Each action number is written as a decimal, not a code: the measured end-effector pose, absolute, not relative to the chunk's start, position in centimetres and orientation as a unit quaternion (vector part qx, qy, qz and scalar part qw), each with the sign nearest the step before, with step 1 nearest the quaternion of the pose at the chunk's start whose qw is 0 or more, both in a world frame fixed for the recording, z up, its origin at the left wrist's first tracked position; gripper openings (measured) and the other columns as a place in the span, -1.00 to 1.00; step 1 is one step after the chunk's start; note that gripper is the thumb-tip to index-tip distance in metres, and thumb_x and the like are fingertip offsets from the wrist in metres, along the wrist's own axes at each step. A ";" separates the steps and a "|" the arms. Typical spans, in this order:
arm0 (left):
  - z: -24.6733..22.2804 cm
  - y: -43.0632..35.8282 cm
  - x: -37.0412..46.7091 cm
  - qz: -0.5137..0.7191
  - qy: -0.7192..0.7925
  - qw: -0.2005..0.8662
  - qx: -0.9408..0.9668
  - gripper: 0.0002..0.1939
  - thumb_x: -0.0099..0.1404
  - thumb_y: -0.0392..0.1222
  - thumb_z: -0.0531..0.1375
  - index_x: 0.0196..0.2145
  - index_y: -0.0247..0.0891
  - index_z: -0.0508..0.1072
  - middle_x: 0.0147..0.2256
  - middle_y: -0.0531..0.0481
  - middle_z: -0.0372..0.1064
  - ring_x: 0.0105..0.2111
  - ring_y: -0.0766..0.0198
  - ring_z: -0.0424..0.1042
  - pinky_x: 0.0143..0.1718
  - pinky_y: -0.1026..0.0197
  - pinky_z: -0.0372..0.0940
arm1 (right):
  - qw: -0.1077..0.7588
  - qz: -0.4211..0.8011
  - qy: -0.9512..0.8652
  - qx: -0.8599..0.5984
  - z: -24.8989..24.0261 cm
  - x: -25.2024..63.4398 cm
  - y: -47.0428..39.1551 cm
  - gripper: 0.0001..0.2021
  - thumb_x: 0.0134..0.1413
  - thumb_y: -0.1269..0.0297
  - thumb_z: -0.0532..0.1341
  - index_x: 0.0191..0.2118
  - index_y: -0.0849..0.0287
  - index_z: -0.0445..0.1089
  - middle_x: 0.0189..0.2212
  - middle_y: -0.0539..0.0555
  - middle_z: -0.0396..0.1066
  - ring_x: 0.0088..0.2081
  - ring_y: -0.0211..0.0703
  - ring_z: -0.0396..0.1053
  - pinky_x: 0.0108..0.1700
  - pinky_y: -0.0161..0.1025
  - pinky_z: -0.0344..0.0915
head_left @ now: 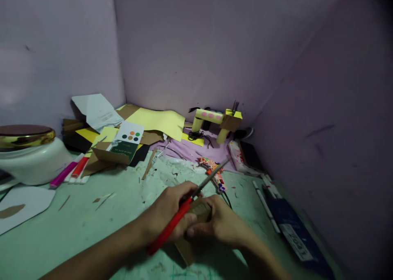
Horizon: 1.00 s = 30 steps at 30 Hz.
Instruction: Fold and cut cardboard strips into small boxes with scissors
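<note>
My left hand (167, 208) is closed around red-handled scissors (173, 224), whose blades point up and to the right, past the fingers. A brown piece of cardboard (186, 249) lies between both hands. My right hand (225, 222) pinches this cardboard with thumb and fingers, and the left thumb rests against it too. Its lower end tilts down toward the tabletop; its upper part is partly covered by my fingers. Just beyond the scissor tips is a colourful patterned hot glue gun or similar tool (216, 177), partly hidden behind the blades.
A yellow paper animal figure (210, 116) stands at the back. Yellow paper (159, 122), cardboard scraps and a box (112, 153) pile up at back left. Markers (66, 173) lie beside a white pot (33, 161). A dark blue packet (291, 226) is at right.
</note>
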<state>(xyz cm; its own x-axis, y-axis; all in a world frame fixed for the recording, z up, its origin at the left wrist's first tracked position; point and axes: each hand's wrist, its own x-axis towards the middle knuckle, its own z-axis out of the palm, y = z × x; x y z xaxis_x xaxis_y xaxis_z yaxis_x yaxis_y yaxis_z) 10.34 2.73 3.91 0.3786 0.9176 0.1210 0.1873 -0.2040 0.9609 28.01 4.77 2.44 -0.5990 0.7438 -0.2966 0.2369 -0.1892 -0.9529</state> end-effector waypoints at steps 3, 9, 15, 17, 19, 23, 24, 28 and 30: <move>3.1 3.0 10.5 0.477 0.423 0.476 0.606 -0.66 0.04 -0.27 0.19 -0.18 -0.20 0.27 -0.41 0.11 0.31 -0.42 0.27 0.31 -0.38 0.25 0.25 | 0.330 0.666 -0.536 -0.401 3.1 28.3 5.3 -0.65 -0.42 0.25 0.44 -0.37 0.22 0.43 -0.52 -0.03 0.40 -0.49 -0.29 0.27 -0.46 -0.37 0.18; 2.6 2.9 11.2 0.586 0.475 0.461 0.467 -0.66 0.08 -0.19 0.23 -0.20 -0.16 0.18 -0.37 0.11 0.29 -0.35 0.26 0.33 -0.29 0.21 0.26 | 0.420 0.708 -0.444 -0.353 1.6 27.2 4.7 -0.55 -0.31 0.15 0.42 -0.21 0.25 0.45 -0.40 0.11 0.49 -0.40 -0.12 0.40 -0.30 -0.20 0.30; 2.6 2.6 11.3 0.500 0.476 0.494 0.528 -0.70 0.10 -0.15 0.20 -0.22 -0.19 0.20 -0.46 0.14 0.21 -0.47 0.32 0.26 -0.45 0.26 0.22 | 0.388 0.674 -0.489 -0.394 0.6 28.7 4.8 -0.68 -0.35 0.22 0.44 -0.40 0.29 0.46 -0.56 0.02 0.43 -0.50 -0.20 0.34 -0.42 -0.30 0.26; 2.6 2.7 11.4 0.505 0.500 0.464 0.529 -0.71 0.09 -0.17 0.20 -0.24 -0.19 0.20 -0.48 0.16 0.17 -0.50 0.34 0.23 -0.46 0.28 0.21 | 0.376 0.684 -0.480 -0.401 0.8 28.9 4.9 -0.68 -0.38 0.25 0.45 -0.40 0.29 0.46 -0.57 0.02 0.43 -0.52 -0.20 0.34 -0.45 -0.31 0.26; 2.6 2.7 11.5 0.536 0.509 0.438 0.511 -0.73 0.09 -0.20 0.19 -0.26 -0.18 0.19 -0.48 0.18 0.15 -0.51 0.36 0.22 -0.46 0.29 0.20 | 0.404 0.702 -0.442 -0.385 1.1 28.5 4.8 -0.64 -0.36 0.24 0.44 -0.33 0.29 0.47 -0.53 0.05 0.46 -0.52 -0.18 0.36 -0.45 -0.30 0.28; 2.8 2.7 11.9 0.595 0.530 0.388 0.463 -0.73 0.11 -0.18 0.19 -0.28 -0.16 0.16 -0.48 0.19 0.16 -0.50 0.37 0.24 -0.44 0.30 0.21 | 0.485 0.749 -0.328 -0.310 1.0 26.5 4.2 -0.65 -0.23 0.20 0.39 -0.24 0.23 0.47 -0.42 0.10 0.50 -0.48 -0.17 0.39 -0.38 -0.25 0.32; 2.8 2.7 12.0 0.601 0.537 0.379 0.454 -0.73 0.10 -0.18 0.20 -0.29 -0.16 0.15 -0.48 0.19 0.15 -0.50 0.37 0.24 -0.44 0.31 0.21 | 0.489 0.754 -0.318 -0.304 0.9 26.0 4.0 -0.67 -0.22 0.21 0.39 -0.24 0.20 0.48 -0.41 0.09 0.50 -0.47 -0.17 0.39 -0.37 -0.24 0.33; 2.7 2.5 12.5 0.601 0.530 0.389 0.455 -0.74 0.10 -0.20 0.19 -0.30 -0.16 0.15 -0.49 0.20 0.14 -0.52 0.38 0.25 -0.45 0.31 0.23 | 0.485 0.736 -0.345 -0.323 0.8 25.0 3.5 -0.70 -0.26 0.28 0.42 -0.28 0.18 0.51 -0.50 0.03 0.47 -0.54 -0.26 0.33 -0.51 -0.34 0.30; 2.5 2.4 12.6 0.593 0.529 0.383 0.472 -0.75 0.11 -0.22 0.18 -0.30 -0.16 0.15 -0.49 0.20 0.14 -0.51 0.38 0.24 -0.45 0.32 0.22 | 0.480 0.734 -0.339 -0.340 1.1 25.0 3.4 -0.73 -0.25 0.30 0.43 -0.31 0.20 0.51 -0.56 0.00 0.44 -0.60 -0.34 0.27 -0.67 -0.47 0.16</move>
<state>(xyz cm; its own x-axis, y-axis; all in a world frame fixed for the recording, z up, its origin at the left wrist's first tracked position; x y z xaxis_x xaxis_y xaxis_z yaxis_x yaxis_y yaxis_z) 12.60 2.45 2.52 -0.2623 0.9526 0.1541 0.0455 -0.1473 0.9880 25.05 3.42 1.12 -0.3078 0.9356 -0.1729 -0.4744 -0.3084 -0.8245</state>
